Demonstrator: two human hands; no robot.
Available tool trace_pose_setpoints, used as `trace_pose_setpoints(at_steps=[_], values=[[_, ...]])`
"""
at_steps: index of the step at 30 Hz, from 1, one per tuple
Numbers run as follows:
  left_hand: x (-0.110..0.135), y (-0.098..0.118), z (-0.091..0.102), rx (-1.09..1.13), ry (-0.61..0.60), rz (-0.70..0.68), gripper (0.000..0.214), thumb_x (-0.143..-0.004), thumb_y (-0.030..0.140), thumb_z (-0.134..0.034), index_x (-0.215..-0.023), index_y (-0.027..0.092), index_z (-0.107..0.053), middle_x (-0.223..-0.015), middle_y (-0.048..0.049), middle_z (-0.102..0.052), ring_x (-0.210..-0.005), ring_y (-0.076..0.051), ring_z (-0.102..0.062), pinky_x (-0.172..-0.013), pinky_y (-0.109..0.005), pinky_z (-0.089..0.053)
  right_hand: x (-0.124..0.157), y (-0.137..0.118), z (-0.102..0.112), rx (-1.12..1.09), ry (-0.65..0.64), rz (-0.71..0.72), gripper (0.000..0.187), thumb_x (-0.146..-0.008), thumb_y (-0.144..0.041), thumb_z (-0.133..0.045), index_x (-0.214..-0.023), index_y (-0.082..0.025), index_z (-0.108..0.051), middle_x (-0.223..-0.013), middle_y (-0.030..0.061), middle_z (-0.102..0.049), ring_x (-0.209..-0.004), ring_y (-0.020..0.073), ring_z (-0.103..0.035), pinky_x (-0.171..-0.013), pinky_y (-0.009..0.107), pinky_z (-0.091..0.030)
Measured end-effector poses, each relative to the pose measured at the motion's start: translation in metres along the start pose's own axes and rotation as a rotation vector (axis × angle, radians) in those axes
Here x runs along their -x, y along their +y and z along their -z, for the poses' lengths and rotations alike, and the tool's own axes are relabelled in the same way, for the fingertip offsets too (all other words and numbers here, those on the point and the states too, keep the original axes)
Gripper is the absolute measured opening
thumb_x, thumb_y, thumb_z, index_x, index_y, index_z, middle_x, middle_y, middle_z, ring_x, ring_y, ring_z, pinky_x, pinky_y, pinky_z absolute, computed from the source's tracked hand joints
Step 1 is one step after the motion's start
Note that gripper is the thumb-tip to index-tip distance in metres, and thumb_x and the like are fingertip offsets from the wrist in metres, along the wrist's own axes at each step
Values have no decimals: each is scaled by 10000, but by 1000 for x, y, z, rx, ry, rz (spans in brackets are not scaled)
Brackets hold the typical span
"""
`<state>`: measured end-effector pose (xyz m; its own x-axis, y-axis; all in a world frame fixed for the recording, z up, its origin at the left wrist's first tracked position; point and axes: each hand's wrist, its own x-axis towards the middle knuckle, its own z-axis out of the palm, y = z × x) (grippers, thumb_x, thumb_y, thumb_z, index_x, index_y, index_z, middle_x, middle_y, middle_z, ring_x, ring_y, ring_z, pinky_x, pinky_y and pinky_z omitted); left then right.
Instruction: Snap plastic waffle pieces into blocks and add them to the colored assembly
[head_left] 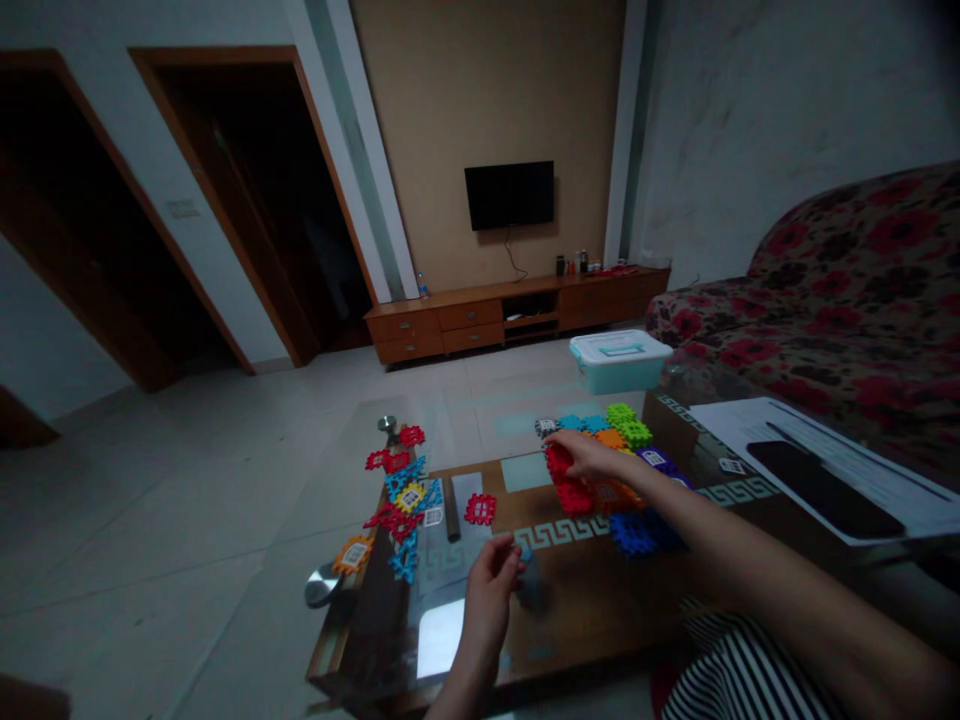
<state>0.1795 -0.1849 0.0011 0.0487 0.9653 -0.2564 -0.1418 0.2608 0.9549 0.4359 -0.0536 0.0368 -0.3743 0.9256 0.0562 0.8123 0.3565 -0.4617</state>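
Observation:
My right hand (587, 456) reaches across to the right-hand group of plastic pieces, its fingers closed on a red interlocking block (576, 497). Orange blocks (611, 438), lime-green blocks (630, 425) and dark blue blocks (634, 535) lie around it. My left hand (491, 572) hovers over the near part of the glass table with fingers curled in. A small bluish patch shows at its fingertips; whether it is a held piece or a reflection is unclear. Beyond it lies a single red window-shaped block (480, 509).
Along the table's left side spread red, blue and yellow blocks (410, 497), with an orange block (352, 553) at the edge. A dark bar (451, 510) lies beside them. At right are paper sheets (787, 430) and a black phone (825, 488). A lidded box (621, 365) stands behind.

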Motion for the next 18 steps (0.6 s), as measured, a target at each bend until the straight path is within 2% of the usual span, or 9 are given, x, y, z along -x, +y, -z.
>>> trace_pose_setpoints(at_steps=[6, 10, 15, 18], values=[[-1, -3, -1, 10, -28, 31, 440, -511, 399, -787, -860, 170, -648, -858, -49, -686, -699, -157, -618, -631, -268, -445, -4, 8, -2, 25, -84, 15, 685, -566, -22, -641, -1237, -143, -589, -1289, 144, -579, -1143, 285, -552, -983, 355, -426], [0, -3, -1, -32, -37, 36, 383, -535, 374, -770, -846, 184, -652, -862, -44, -689, -726, -165, -621, -646, -271, -448, -4, 8, 2, 33, -107, 14, 686, -555, -5, -636, -1222, -157, -604, -1292, 133, -583, -1166, 288, -542, -1008, 365, -411], [1, -1, -1, -44, -40, 33, 350, -537, 341, -739, -835, 181, -652, -826, -33, -675, -727, -164, -614, -645, -267, -442, 4, 0, 10, 33, -53, -7, 690, -570, 4, -615, -1240, -158, -595, -1306, 137, -570, -1179, 291, -526, -1009, 377, -405], [2, -2, -1, -23, -45, 27, 337, -541, 327, -725, -834, 180, -648, -824, -30, -670, -713, -160, -610, -642, -266, -441, 19, -6, 10, 71, -14, 54, 616, -621, -17, -600, -1217, -172, -600, -1240, 123, -595, -1137, 277, -532, -985, 383, -407]])
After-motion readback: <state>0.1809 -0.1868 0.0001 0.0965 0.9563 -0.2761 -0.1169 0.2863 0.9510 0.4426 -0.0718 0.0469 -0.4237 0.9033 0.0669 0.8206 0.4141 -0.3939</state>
